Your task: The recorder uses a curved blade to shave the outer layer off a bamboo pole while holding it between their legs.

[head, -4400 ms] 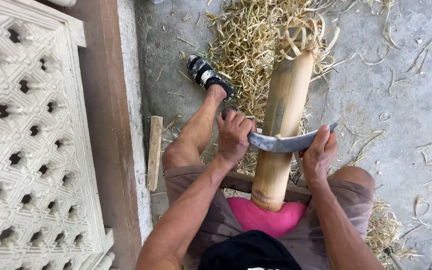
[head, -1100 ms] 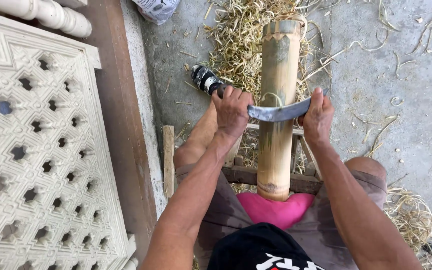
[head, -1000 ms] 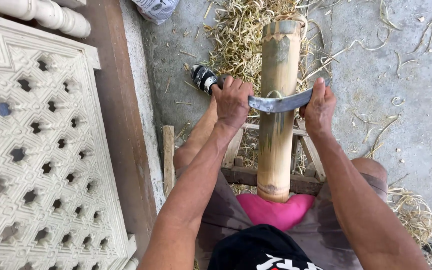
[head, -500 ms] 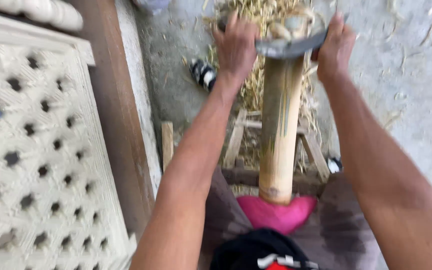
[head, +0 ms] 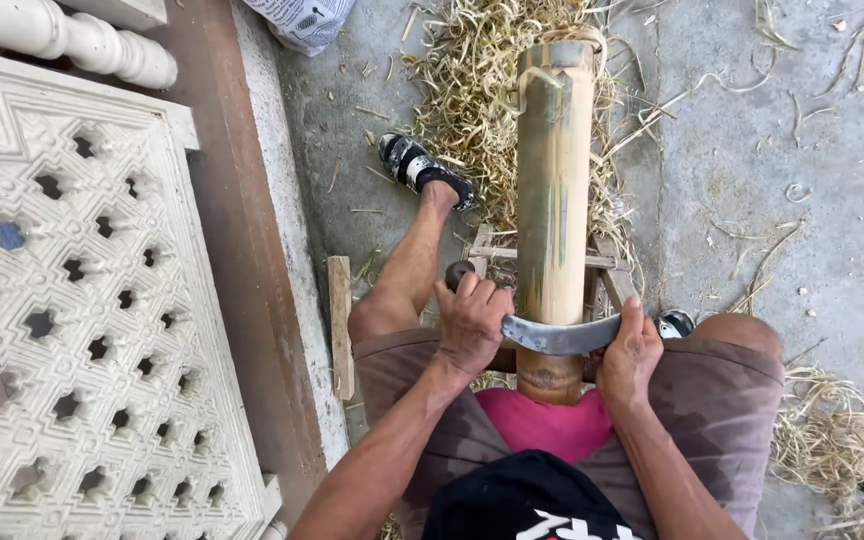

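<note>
Between the knees, the bamboo (head: 553, 190) is lying lengthwise over a wooden frame (head: 607, 265). The curved blade (head: 560, 337) is crossing its near end, left hand (head: 472, 325) and right hand (head: 629, 352) fisting opposite ends.

White lattice panel (head: 72, 330), baluster (head: 62, 40), shavings (head: 472, 90).

You are working in a narrow lane. The bamboo pole (head: 554, 190) is standing between your knees, and the curved blade (head: 560, 336) is spanning it just ahead of your lap. The carved white panel (head: 72, 300) and brown wooden beam (head: 242, 260) are closing off the left side. Open concrete floor (head: 802, 150) is lying free to the right. Shavings (head: 472, 90) are littering the ground beyond the pole.
</note>
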